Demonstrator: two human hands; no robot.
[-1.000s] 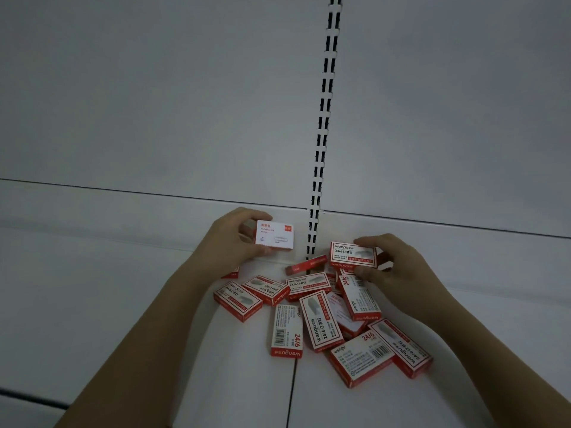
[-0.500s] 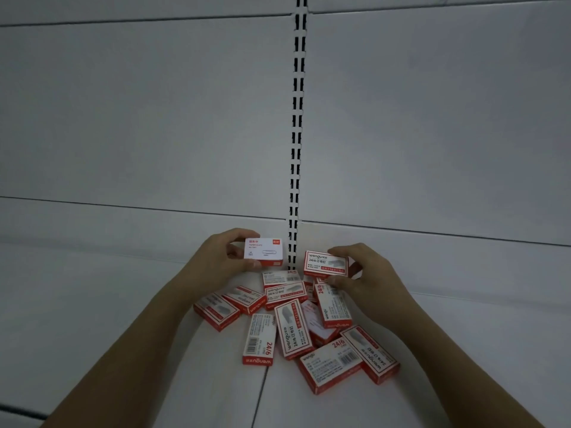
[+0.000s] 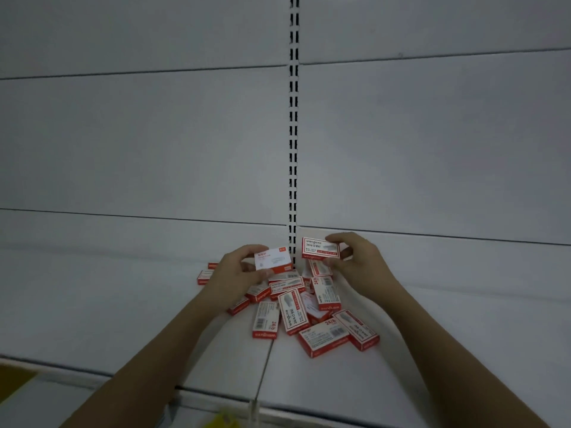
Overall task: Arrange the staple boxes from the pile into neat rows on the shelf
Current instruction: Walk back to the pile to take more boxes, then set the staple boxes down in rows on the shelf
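A pile of several red-and-white staple boxes (image 3: pixel 293 310) lies jumbled on the white shelf (image 3: pixel 123 304), near the slotted upright. My left hand (image 3: pixel 238 273) holds one staple box (image 3: pixel 273 258) by its edges, lifted above the pile with its white face toward me. My right hand (image 3: pixel 355 261) grips a second staple box (image 3: pixel 319 248) just right of the upright, also raised above the pile. Two more boxes (image 3: pixel 206 273) lie to the left, partly hidden behind my left hand.
A slotted black-and-white upright (image 3: pixel 293 134) runs up the white back panel. The shelf's front edge (image 3: pixel 216 393) crosses the bottom, with yellow items (image 3: pixel 15 381) below it at the left and bottom centre.
Both hands have lifted their boxes slightly higher above the pile. The view has tilted, so the pile and hands sit lower and farther away in the frame.
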